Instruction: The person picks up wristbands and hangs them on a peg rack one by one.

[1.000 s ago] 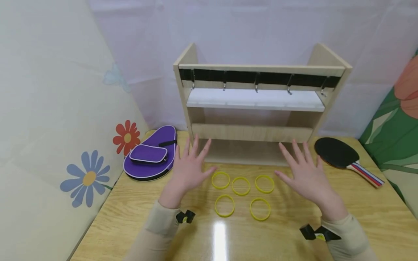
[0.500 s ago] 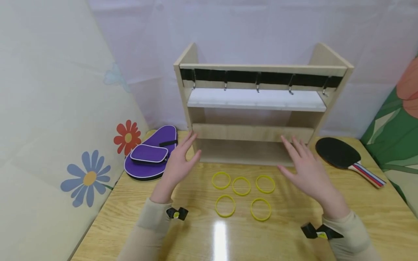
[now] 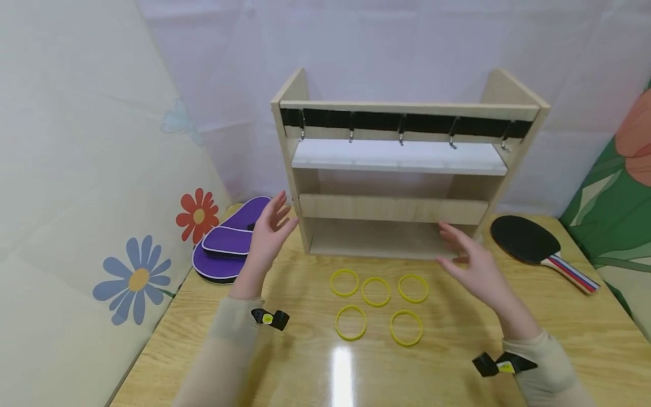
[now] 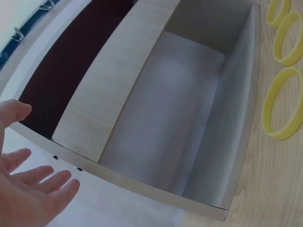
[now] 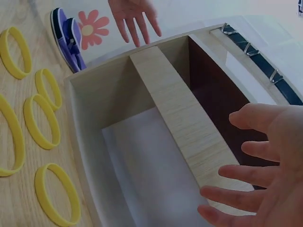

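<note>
Several yellow rings [image 3: 351, 323] lie flat on the wooden table in front of a pale wooden shelf rack [image 3: 391, 209]. A row of small metal hooks [image 3: 401, 138] hangs from a black strip along the rack's top bar. My left hand [image 3: 269, 232] hovers at the rack's left side, in front of the purple case, palm turned inward with relaxed fingers. On the other side, my right hand [image 3: 475, 265] hovers before the rack's lower right corner, fingers loosely bent. Both hands hold nothing. In the right wrist view the fingers [image 5: 246, 175] are spread beside the rack's board.
A purple paddle case [image 3: 229, 243] sits at the table's back left, partly hidden by the left hand. At the right lies a black table tennis paddle [image 3: 525, 238] with a striped handle. A pale cloth [image 3: 396, 39] hangs behind the rack.
Both hands have turned from flat, palm-down spread to palms facing inward, fingers now loosely bent. The left hand has shifted left and up, across the purple case. The rings stay put.
</note>
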Demonstrator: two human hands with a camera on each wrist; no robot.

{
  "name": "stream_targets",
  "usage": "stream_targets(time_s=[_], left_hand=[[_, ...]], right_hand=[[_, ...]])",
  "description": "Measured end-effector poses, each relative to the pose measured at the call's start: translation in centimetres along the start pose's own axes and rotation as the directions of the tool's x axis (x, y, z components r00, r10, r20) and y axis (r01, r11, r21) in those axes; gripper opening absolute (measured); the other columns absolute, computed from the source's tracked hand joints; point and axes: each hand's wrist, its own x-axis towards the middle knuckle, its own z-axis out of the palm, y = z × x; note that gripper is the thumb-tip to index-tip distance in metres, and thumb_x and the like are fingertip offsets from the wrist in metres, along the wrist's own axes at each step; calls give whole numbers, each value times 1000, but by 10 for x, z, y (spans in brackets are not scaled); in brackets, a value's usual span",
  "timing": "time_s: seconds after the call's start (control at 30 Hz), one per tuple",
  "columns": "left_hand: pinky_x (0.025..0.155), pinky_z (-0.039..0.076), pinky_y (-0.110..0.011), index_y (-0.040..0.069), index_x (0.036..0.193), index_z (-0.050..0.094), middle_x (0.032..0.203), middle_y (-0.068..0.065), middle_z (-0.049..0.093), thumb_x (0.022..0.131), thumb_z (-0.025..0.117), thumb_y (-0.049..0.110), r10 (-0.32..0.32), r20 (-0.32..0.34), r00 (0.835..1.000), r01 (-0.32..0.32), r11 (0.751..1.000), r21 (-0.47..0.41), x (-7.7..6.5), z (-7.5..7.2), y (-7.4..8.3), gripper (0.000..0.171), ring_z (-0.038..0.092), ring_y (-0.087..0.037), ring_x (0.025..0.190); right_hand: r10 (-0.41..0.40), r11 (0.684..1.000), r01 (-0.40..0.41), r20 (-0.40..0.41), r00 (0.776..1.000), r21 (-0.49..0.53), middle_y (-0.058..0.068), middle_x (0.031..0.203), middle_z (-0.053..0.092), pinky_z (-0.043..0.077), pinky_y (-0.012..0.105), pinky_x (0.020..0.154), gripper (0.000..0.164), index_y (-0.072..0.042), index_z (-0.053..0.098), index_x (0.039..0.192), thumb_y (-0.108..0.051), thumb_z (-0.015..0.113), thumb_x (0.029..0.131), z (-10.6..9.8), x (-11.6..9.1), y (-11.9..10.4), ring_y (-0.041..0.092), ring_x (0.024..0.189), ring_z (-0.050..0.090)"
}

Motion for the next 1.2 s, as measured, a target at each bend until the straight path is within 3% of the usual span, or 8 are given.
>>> stream_targets(time_s=[0.27,0.63,1.0,1.2], left_hand=[[116,32,-48,13,156,28,160,-12,31,98,60,13,-66,-7,998,65,995,-70,20,1,-4,66,36,-33,144],[119,29,-44,17,156,28,161,-9,30,97,62,20,-146,-17,989,143,983,-117,42,4,-8,68,33,-29,146],[118,30,-41,15,156,28,159,-10,33,96,63,20,-165,-56,985,158,981,-116,57,11,-10,70,35,-29,144],[118,31,-43,21,155,31,159,-7,34,97,62,21,-178,-44,983,170,973,-155,58,10,-15,66,36,-28,145]], right_hand=[[92,986,-102,76,993,130,26,132,59,57,42,84,58,-7,42,148,-5,65,94,3,-2,12,39,108,65],[110,968,-137,135,985,210,29,124,62,53,21,76,51,1,48,141,-2,64,93,15,-5,36,42,101,67],[133,968,-165,175,976,187,30,116,66,54,22,70,48,7,53,134,3,67,88,36,-7,62,36,91,70],[183,952,-232,237,954,200,32,114,64,56,25,67,47,8,51,134,1,66,90,45,-8,70,36,90,69]])
